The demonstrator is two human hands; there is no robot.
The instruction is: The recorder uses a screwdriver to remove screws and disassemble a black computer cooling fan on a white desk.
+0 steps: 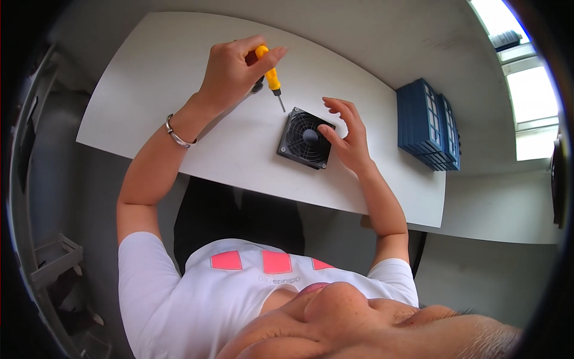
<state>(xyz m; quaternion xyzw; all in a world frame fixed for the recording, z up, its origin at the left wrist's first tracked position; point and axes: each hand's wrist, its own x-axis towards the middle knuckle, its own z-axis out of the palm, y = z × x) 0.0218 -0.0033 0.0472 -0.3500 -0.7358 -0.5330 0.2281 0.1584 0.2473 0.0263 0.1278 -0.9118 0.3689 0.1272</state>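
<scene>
My left hand [234, 69] is closed round the yellow handle of a screwdriver [272, 79], held above the white table [149, 102]. Its thin shaft slants down, and the tip is near the upper left corner of a square black cooling fan [297, 148]. That fan lies flat, with a round wire guard over its hub and screws at its corners. At its right side is my right hand [353, 137], fingers apart and curved. The thumb lies over the fan's right edge; whether it presses on the frame, I cannot tell. A dark object [258, 85] is partly hidden behind my left hand.
Several blue plastic crates or baskets [418, 119] stand nested at the table's right end, against the wall. A window [529, 96] is at the upper right. To the lower left is a grey rack with a tray [57, 257]. The table's front edge runs before my body.
</scene>
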